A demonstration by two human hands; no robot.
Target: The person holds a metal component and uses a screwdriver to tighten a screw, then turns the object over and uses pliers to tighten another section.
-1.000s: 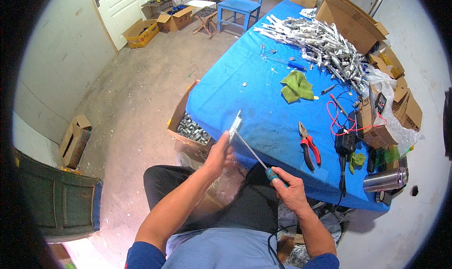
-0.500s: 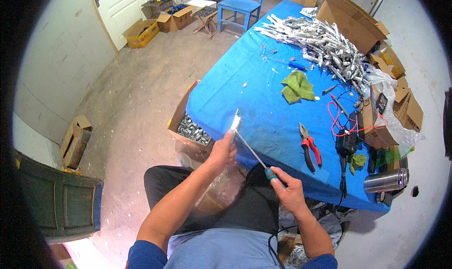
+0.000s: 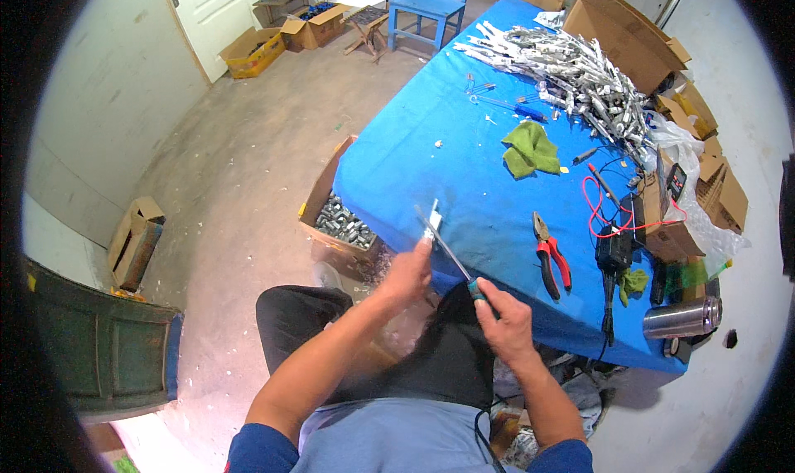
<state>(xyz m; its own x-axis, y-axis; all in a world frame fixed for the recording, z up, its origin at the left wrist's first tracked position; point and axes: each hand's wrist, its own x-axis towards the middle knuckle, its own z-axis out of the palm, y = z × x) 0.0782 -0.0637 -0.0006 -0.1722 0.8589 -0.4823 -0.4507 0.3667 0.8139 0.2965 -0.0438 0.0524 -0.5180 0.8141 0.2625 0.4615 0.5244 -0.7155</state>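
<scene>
My left hand (image 3: pixel 409 272) grips a small silvery-white foil-like piece (image 3: pixel 434 223) with a thin end pointing away from me, over the near left edge of the table. My right hand (image 3: pixel 507 320) is closed around the teal handle of a screwdriver (image 3: pixel 455 258). Its long metal shaft slants up and left, crossing the piece just above my left fingers; whether the two touch I cannot tell. To the right of my hands lie red-and-black pliers (image 3: pixel 543 253). Farther off is a crumpled green cloth (image 3: pixel 530 150).
The blue-covered table (image 3: pixel 389 158) carries a heap of silvery-white strips (image 3: pixel 580 79) at the back. A blue screwdriver (image 3: pixel 527 112), a black adapter (image 3: pixel 614 249) with red cable and a steel flask (image 3: pixel 681 317) lie around. A carton of metal cylinders (image 3: pixel 343 223) stands left of the table.
My left hand with the piece has shifted slightly right. The screwdriver's shaft now extends past the piece, where before its tip was at the piece's lower end.
</scene>
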